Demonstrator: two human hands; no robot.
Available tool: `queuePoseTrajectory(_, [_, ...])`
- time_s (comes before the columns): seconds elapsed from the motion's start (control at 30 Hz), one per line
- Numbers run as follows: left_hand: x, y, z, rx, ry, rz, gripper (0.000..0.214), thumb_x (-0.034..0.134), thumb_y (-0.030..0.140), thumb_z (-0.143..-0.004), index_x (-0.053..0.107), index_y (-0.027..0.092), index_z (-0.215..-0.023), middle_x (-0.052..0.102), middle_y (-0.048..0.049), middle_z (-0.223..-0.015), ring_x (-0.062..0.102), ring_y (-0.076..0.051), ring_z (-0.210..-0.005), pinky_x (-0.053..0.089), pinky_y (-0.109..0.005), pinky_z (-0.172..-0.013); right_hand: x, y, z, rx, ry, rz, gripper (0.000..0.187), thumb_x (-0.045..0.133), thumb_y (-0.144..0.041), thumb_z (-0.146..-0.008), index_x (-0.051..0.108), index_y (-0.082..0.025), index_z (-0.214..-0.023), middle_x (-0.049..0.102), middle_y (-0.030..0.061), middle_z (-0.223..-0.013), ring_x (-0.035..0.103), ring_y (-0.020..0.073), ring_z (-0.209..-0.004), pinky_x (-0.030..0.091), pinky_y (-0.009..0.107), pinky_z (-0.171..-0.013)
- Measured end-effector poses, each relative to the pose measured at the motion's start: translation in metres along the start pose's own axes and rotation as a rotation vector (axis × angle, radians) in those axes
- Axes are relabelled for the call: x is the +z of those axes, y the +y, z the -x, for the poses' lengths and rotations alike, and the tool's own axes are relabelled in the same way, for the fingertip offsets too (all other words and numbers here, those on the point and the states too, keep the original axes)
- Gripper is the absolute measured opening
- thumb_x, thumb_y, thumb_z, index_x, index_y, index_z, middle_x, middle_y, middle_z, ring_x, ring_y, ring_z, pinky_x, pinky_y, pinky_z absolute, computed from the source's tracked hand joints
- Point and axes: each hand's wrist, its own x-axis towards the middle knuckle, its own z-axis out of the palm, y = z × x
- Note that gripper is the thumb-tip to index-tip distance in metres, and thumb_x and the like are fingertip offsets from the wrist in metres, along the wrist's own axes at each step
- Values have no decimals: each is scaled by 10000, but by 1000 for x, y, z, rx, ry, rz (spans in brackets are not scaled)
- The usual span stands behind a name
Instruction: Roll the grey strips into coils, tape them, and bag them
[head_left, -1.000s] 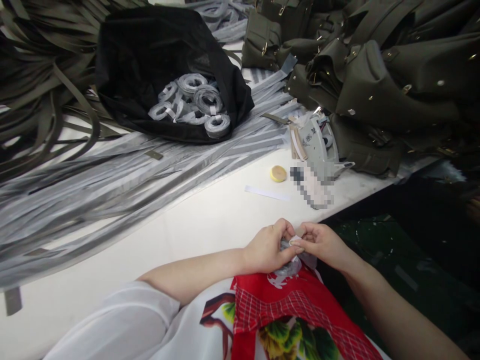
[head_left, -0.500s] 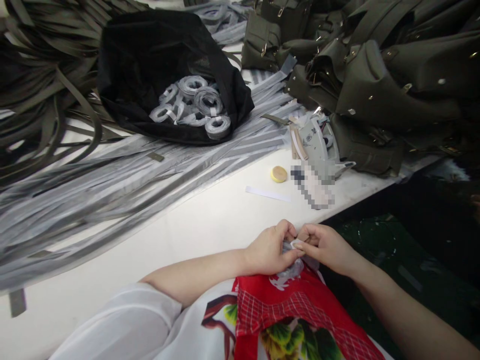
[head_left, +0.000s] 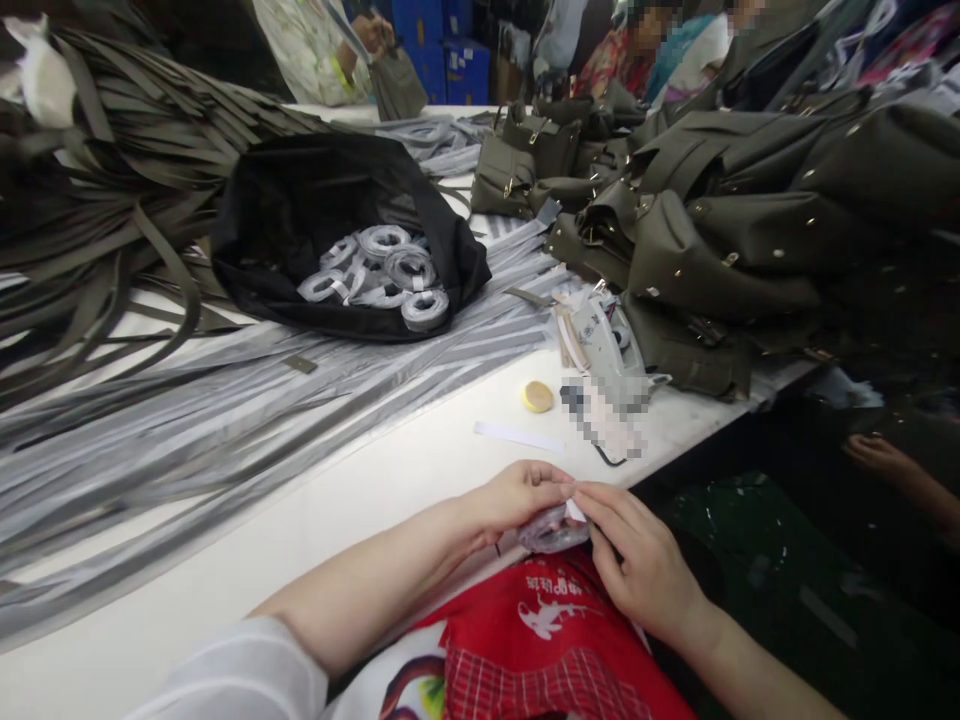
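Close to my body at the table's edge, I hold a small plastic-covered coil of grey strip between both hands. My left hand is closed at the coil's upper left, thumb and fingers pinched together. From the right, my right hand presses its fingertips on the white paper band around the coil. The fingertips of both hands meet at the top. Part of the coil is hidden behind my fingers. On the table beyond lie a loose white paper strip and a roll of yellow tape.
A black bag holds several banded coils. Long grey strips cover the table's left side. Olive bags are heaped at right, beside a small fan-like device. Co-workers are at the back, and another person's hand shows at right.
My view has tilted up, showing people and blue boxes at the back. My right hand has turned, its fingers now lying over the coil's band, and more of the coil shows.
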Motion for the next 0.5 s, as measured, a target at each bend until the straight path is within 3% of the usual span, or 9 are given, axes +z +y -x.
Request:
queuePoseTrajectory(0.07, [0,7,-3,33,8,-11,519,795,464,-636,645,88,-961,668,-36,-714,543,-70,-541,415,-194,-550,-9,14,-8,-7,46,-20,414,474,-81,-860,602,-196,-1237,656,115,-1207,602,249,-1137,512,420,-980])
queuePoseTrajectory(0.13, [-1,10,-6,64,24,-24,551,820,459,-616,639,88,-979,665,-34,-727,531,-63,-523,379,-182,-503,-26,40,-21,41,169,-5,315,505,-142,-873,650,-214,-1143,689,99,-1136,628,249,-1085,511,419,-968])
queuePoseTrajectory(0.23, [-1,10,-11,114,5,-64,575,825,465,-618,617,90,-1002,652,-26,-698,453,-41,-434,279,-178,-413,-57,99,-48,321,431,15,249,558,-294,-857,687,-210,-1053,697,107,-1093,624,278,-1065,460,453,-999])
queuePoseTrajectory(0.27, [0,9,-12,132,-13,-79,576,820,473,-625,608,92,-1002,637,-16,-665,418,-34,-404,247,-182,-395,-65,120,-59,422,462,-16,269,565,-343,-842,697,-211,-1036,694,110,-1104,607,287,-1090,432,459,-1023])
queuePoseTrajectory(0.37, [6,4,-14,187,-55,-105,556,808,488,-645,589,104,-982,570,26,-572,359,-29,-373,206,-189,-383,-73,170,-87,529,440,-100,291,565,-440,-804,745,-221,-871,734,102,-994,629,295,-1042,436,447,-998])
queuePoseTrajectory(0.5, [9,1,-13,232,-64,-91,517,808,469,-654,575,121,-958,520,53,-555,367,-33,-398,218,-188,-405,-60,201,-107,605,384,-256,408,584,-561,-740,736,-201,-619,733,90,-666,682,267,-722,528,403,-762])
